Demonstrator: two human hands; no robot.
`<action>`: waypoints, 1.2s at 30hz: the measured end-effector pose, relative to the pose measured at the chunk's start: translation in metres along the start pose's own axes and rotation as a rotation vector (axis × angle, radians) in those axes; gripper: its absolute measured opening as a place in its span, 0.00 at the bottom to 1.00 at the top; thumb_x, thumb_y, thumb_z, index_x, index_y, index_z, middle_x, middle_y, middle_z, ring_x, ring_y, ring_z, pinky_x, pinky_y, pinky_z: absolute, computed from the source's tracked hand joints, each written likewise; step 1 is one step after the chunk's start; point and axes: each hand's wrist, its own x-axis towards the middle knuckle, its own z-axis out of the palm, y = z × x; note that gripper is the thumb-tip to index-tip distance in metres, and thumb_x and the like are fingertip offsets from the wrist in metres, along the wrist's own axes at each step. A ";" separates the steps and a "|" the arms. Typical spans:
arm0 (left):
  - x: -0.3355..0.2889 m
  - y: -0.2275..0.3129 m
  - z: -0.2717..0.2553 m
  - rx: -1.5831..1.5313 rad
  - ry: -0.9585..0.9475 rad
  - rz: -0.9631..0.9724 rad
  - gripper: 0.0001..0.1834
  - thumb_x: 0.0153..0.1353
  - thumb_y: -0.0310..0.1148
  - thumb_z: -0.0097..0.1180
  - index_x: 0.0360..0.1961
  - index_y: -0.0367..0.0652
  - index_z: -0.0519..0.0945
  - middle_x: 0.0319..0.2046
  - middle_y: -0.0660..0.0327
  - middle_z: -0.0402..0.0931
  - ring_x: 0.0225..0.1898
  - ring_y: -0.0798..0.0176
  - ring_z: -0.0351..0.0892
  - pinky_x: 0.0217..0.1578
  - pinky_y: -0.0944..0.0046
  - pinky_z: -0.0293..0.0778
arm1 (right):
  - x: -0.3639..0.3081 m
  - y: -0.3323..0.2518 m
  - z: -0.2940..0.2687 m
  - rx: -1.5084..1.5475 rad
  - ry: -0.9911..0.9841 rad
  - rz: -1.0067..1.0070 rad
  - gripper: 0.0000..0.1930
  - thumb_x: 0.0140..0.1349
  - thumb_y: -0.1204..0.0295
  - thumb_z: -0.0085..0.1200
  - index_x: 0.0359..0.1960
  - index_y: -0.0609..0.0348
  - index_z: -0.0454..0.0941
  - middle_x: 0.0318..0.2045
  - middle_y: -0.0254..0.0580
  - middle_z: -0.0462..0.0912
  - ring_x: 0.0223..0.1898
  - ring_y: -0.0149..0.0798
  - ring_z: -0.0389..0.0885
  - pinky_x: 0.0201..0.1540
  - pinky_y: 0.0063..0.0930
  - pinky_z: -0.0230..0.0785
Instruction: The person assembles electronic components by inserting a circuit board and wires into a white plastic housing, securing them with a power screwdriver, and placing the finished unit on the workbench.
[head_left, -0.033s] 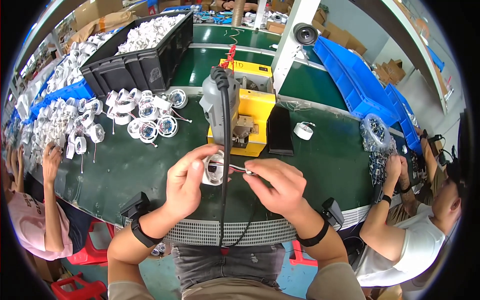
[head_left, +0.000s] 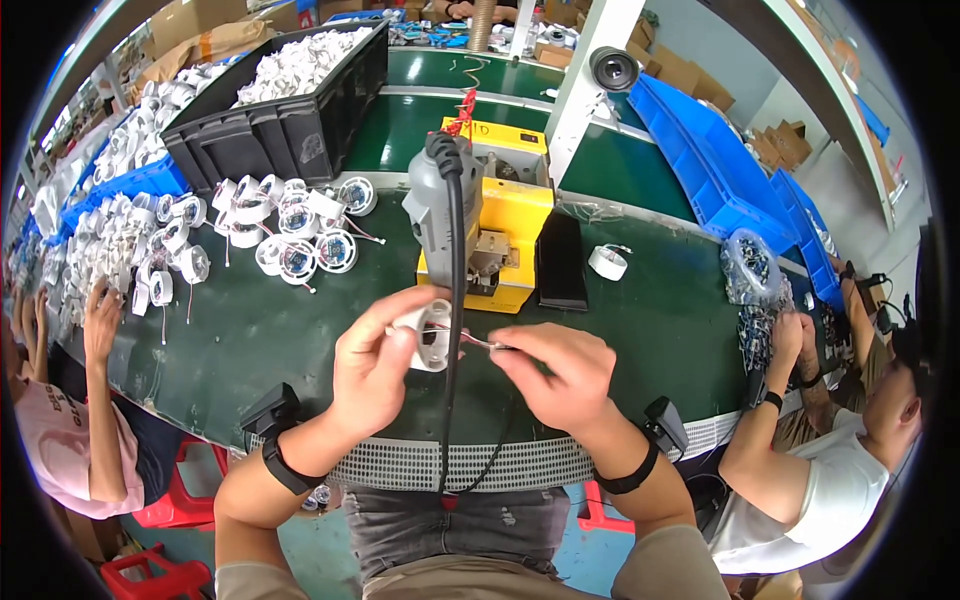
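My left hand (head_left: 372, 362) grips a small round white plastic housing (head_left: 414, 320), thumb and fingers on its side, with its opening turned toward the right. Thin wires (head_left: 474, 342) run out of the housing to my right hand (head_left: 562, 372), which pinches their end between thumb and forefinger. A small connector seems to sit in that pinch, mostly hidden. The black cable (head_left: 453, 270) of a grey handheld tool (head_left: 428, 205) hangs in front of the housing and covers part of it. Just behind my hands stands a yellow bench machine (head_left: 515, 215).
Several white housings with wires (head_left: 297, 258) lie to the left, before a black crate (head_left: 250, 145). One white piece (head_left: 608, 262) rests to the right, near a black block (head_left: 561, 262). Blue bins (head_left: 705, 150) stand farther right. Co-workers' hands (head_left: 102, 318) work at both sides.
The housing in my left hand has turned slightly, showing more of its outer side. My right fingers have shifted a little with the wire end still pinched.
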 end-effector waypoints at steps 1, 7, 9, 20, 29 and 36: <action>0.001 -0.001 0.002 0.078 0.010 0.084 0.30 0.67 0.48 0.48 0.61 0.38 0.61 0.54 0.43 0.68 0.44 0.48 0.80 0.44 0.53 0.79 | -0.001 -0.004 -0.002 0.004 -0.005 -0.001 0.08 0.49 0.83 0.64 0.33 0.67 0.80 0.28 0.47 0.83 0.25 0.37 0.83 0.24 0.24 0.74; 0.003 0.001 0.007 -0.082 -0.130 -0.125 0.31 0.65 0.49 0.52 0.60 0.35 0.66 0.60 0.50 0.67 0.56 0.60 0.72 0.56 0.59 0.68 | -0.007 -0.004 0.007 0.561 -0.088 0.488 0.09 0.57 0.81 0.60 0.40 0.68 0.80 0.36 0.45 0.82 0.27 0.29 0.81 0.29 0.18 0.75; 0.002 -0.001 0.008 -0.094 -0.181 -0.170 0.32 0.66 0.49 0.51 0.61 0.35 0.65 0.59 0.51 0.67 0.58 0.58 0.70 0.58 0.57 0.66 | -0.004 -0.009 0.007 0.517 -0.109 0.527 0.10 0.55 0.82 0.60 0.40 0.68 0.81 0.36 0.46 0.82 0.28 0.32 0.82 0.30 0.21 0.75; -0.001 -0.003 0.011 0.017 -0.319 -0.107 0.31 0.73 0.41 0.34 0.69 0.38 0.43 0.67 0.53 0.53 0.66 0.58 0.56 0.64 0.60 0.53 | -0.016 -0.003 0.021 0.232 0.011 0.347 0.15 0.48 0.84 0.65 0.39 0.63 0.81 0.41 0.43 0.76 0.42 0.38 0.78 0.45 0.29 0.73; 0.002 0.001 0.008 0.231 -0.215 -0.235 0.27 0.68 0.28 0.44 0.66 0.37 0.56 0.50 0.58 0.70 0.50 0.69 0.71 0.51 0.65 0.70 | -0.016 0.008 0.024 0.480 -0.031 0.570 0.15 0.52 0.83 0.61 0.43 0.66 0.78 0.43 0.43 0.78 0.42 0.35 0.81 0.38 0.25 0.78; 0.010 -0.003 0.002 -0.113 -0.194 -0.516 0.18 0.67 0.24 0.44 0.58 0.37 0.66 0.44 0.61 0.73 0.41 0.71 0.76 0.45 0.65 0.80 | 0.001 0.017 0.022 0.089 0.012 0.367 0.21 0.53 0.82 0.61 0.50 0.67 0.73 0.41 0.43 0.80 0.43 0.36 0.79 0.47 0.27 0.72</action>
